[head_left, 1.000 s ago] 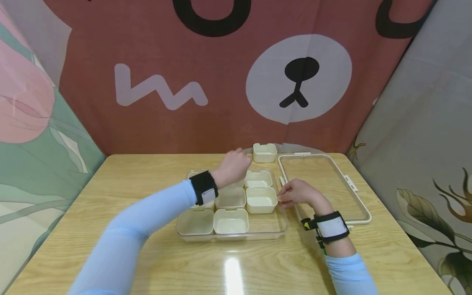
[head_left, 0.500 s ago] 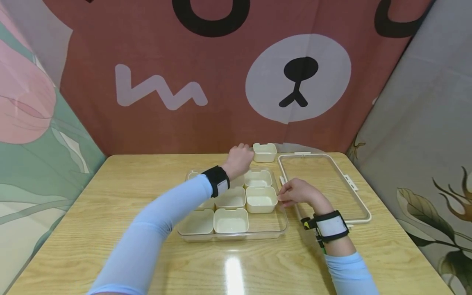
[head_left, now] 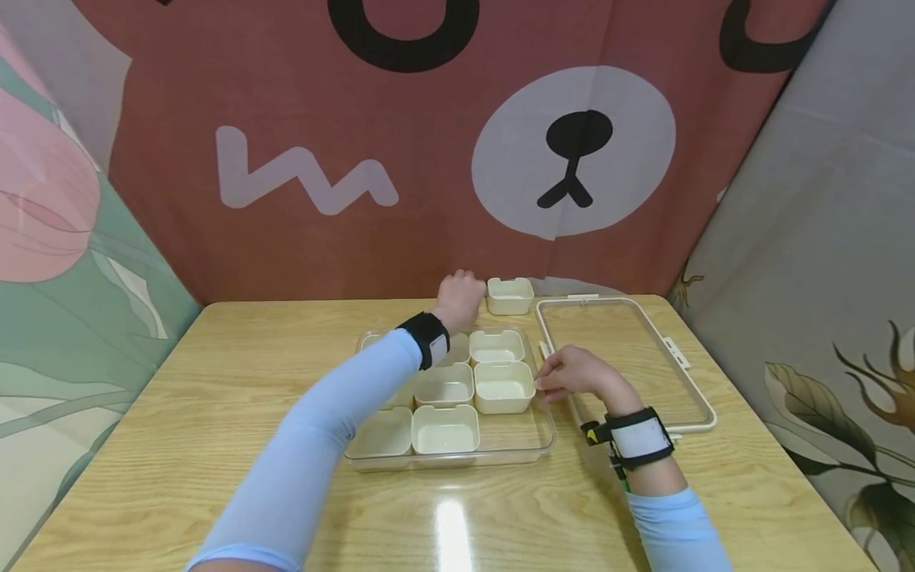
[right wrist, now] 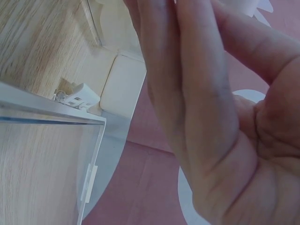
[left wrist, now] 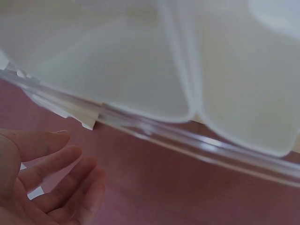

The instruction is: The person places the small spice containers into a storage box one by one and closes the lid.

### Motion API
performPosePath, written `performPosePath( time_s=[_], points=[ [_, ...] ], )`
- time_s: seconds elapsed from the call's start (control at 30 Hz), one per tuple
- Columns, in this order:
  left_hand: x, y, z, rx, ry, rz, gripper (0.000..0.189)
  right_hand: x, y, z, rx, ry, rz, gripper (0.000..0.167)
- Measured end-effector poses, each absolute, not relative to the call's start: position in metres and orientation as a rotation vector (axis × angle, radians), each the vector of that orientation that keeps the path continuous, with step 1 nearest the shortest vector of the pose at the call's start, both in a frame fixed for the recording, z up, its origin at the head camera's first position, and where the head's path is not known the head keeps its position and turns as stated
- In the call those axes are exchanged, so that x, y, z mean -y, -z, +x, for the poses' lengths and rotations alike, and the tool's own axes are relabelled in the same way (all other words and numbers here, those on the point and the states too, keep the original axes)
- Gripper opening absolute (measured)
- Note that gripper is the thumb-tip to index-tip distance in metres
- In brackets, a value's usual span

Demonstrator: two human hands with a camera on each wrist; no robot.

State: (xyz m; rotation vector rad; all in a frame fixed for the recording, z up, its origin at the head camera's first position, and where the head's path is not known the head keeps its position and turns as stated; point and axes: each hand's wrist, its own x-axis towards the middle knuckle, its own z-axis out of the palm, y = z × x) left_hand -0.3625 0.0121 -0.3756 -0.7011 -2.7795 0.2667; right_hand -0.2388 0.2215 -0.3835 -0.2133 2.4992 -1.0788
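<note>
Curving loosely nr far box, L hand; R hand by tray, can't tell if pinching.

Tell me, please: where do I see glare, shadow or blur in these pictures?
Head view: a white glare streak on the wooden table, in front of the clear tray, and a soft shadow beside the right sleeve; left wrist view: the cream boxes close to the lens look blurred, with bright glints along the tray's edge; right wrist view: the right hand looks dim.
</note>
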Motion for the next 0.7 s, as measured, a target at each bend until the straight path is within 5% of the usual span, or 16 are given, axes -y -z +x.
performPosePath(
  time_s=[0.7],
  points=[
    [-0.048,0.364,-0.382,2.878,-0.240,-0.766,0.025,-0.221,0.384,-0.239,-2.482,1.096,-0.194,0.016]
  ],
)
